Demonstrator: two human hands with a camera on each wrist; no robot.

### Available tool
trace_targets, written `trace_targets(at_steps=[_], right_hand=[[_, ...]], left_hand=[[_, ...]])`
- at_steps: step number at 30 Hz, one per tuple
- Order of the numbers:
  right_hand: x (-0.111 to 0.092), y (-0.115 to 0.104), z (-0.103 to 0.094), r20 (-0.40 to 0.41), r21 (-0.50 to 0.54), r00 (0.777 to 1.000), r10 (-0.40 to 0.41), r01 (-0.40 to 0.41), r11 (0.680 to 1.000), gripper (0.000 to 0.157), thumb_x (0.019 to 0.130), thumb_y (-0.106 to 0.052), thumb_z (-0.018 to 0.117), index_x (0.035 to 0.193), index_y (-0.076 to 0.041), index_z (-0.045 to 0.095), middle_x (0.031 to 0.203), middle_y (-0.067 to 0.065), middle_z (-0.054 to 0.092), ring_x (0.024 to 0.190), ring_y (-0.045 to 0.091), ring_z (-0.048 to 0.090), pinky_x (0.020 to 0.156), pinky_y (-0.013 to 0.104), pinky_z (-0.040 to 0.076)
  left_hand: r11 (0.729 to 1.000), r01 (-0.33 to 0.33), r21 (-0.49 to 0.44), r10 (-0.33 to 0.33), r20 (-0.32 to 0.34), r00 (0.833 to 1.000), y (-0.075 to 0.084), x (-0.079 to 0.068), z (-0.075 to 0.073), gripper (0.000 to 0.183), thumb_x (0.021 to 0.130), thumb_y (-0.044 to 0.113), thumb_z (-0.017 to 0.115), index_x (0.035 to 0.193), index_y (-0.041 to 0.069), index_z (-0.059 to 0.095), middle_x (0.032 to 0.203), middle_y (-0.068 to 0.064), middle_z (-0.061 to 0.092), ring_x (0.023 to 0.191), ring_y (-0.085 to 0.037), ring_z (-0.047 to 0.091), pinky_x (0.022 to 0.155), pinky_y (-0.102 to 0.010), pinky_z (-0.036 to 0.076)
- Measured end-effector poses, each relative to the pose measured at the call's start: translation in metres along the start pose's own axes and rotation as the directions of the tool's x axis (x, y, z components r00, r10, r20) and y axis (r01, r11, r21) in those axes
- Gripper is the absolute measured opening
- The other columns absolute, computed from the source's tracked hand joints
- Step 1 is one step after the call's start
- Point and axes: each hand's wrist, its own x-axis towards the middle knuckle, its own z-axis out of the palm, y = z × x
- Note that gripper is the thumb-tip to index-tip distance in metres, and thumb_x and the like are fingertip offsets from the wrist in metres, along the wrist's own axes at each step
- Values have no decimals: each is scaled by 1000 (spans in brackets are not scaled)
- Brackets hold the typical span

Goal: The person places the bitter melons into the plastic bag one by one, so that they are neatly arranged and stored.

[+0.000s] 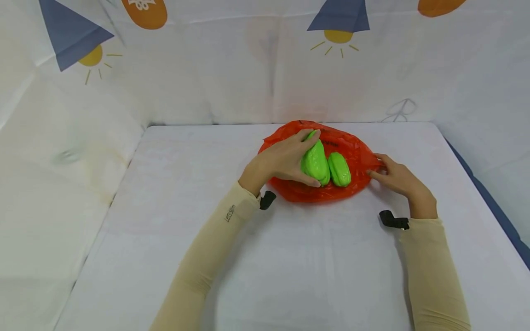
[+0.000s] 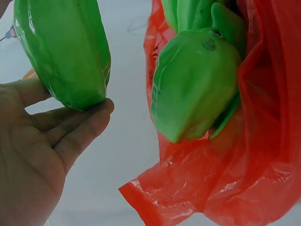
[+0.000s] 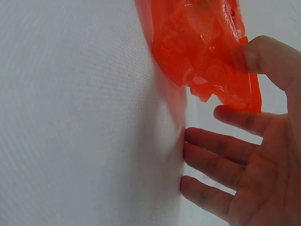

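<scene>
My left hand (image 1: 285,158) holds a glossy green star fruit (image 1: 314,161) between thumb and fingers, over the left part of a red plastic bag (image 1: 306,195). The left wrist view shows the fingertips against the end of this ridged fruit (image 2: 66,56). Another green star fruit (image 1: 339,170) lies on the bag, just right of the held one. More green fruit (image 2: 193,14) shows behind it in the left wrist view, partly covered by red film. At the bag's right end, my right hand (image 1: 399,177) pinches its edge with thumb and index finger, the other fingers spread.
The bag lies near the far edge of a white-covered table (image 1: 265,266). Behind it hangs a white cloth (image 1: 232,78) with printed shapes, and another pale cloth (image 1: 62,184) stands along the left side. Dark blue material (image 1: 488,197) runs beside the right edge.
</scene>
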Motion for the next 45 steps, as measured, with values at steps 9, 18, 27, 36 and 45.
trace_targets(at_steps=[9,18,27,36,45], right_hand=[[-2,1,1,-2,2,1000,4,-4,1000,86,96,-58,46,155,-4,14,143,32,38,124,49,39,99,70,38],[-2,4,4,5,2,1000,12,-12,1000,86,97,-58,44,156,-3,12,141,32,38,122,49,40,99,69,39],[-2,1,4,9,-2,1000,20,-20,1000,85,97,-57,45,156,-4,12,139,31,39,121,48,40,99,69,40],[-1,-5,1,4,-14,1000,12,-12,1000,84,98,-54,46,155,-3,13,140,32,40,121,48,42,98,69,41],[0,-3,2,14,-10,1000,14,-14,1000,84,98,-55,44,156,-3,12,142,32,38,123,49,40,100,69,38]], left_hand=[[999,-10,46,9,10,1000,0,25,-13,117,75,69,69,159,17,8,164,-4,12,149,-20,23,118,-35,32],[1000,6,15,-7,78,997,0,58,-10,113,77,69,65,159,20,4,165,-1,9,147,-16,26,118,-33,32],[997,71,-4,-69,185,980,0,77,8,112,77,70,65,159,22,6,165,-1,9,149,-16,20,120,-38,29],[991,134,8,-133,229,964,-6,78,19,112,78,71,64,159,25,2,167,1,1,154,-19,4,123,-44,20],[992,111,55,-121,220,968,-10,80,27,113,79,71,63,159,21,1,166,-3,-5,154,-26,0,125,-42,8]])
